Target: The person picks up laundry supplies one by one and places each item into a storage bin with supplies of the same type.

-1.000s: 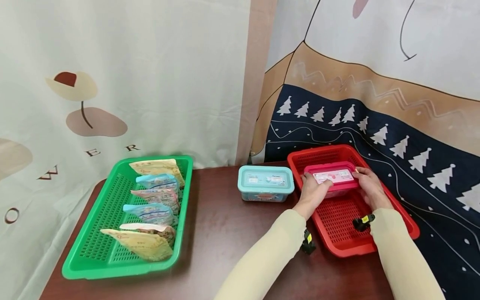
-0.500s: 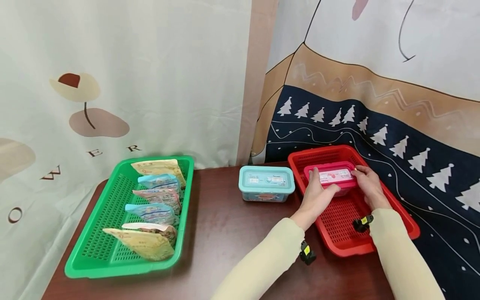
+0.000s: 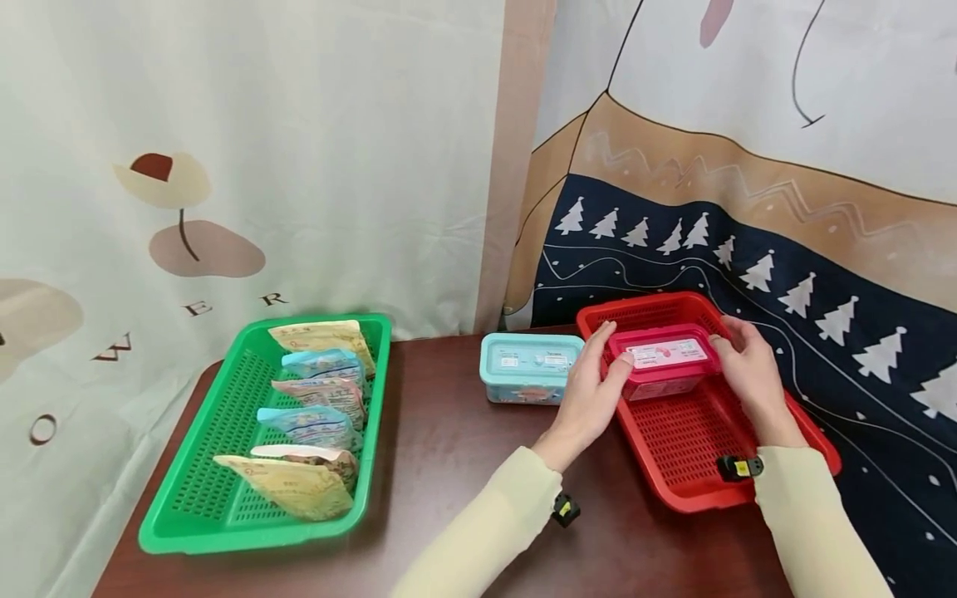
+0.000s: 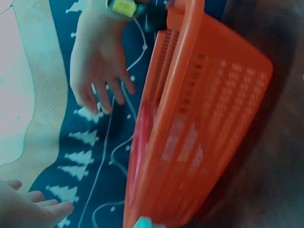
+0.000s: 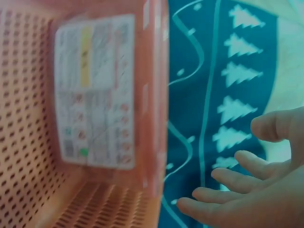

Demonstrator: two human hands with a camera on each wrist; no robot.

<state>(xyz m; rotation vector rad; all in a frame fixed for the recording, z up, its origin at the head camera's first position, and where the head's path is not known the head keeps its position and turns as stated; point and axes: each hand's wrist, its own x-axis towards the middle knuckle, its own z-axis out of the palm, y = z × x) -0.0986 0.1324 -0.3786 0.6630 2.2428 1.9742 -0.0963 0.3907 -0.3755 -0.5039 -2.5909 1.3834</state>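
A pink lidded box (image 3: 665,353) with a white label lies in the rear half of the red basket (image 3: 676,498). My left hand (image 3: 586,399) hovers at the box's left end, fingers extended over the basket's left rim. My right hand (image 3: 755,374) is at the box's right end with loose fingers. In the left wrist view, the left hand (image 4: 28,206) and the right hand (image 4: 100,61) both appear above the basket, gripping nothing. The right wrist view shows the labelled side of the box (image 5: 95,95) and the right hand (image 5: 256,185) with its fingers spread apart.
A light-blue lidded box (image 3: 527,365) stands on the brown table (image 3: 441,465), left of the red basket. Farther left, a green basket (image 3: 247,544) holds several upright bags (image 3: 321,428). Printed curtains (image 3: 359,166) hang behind the table.
The left hand has let go of the pink box and drawn back leftward. The right hand has loosened from its end and lifted slightly. The box stays in the red basket.
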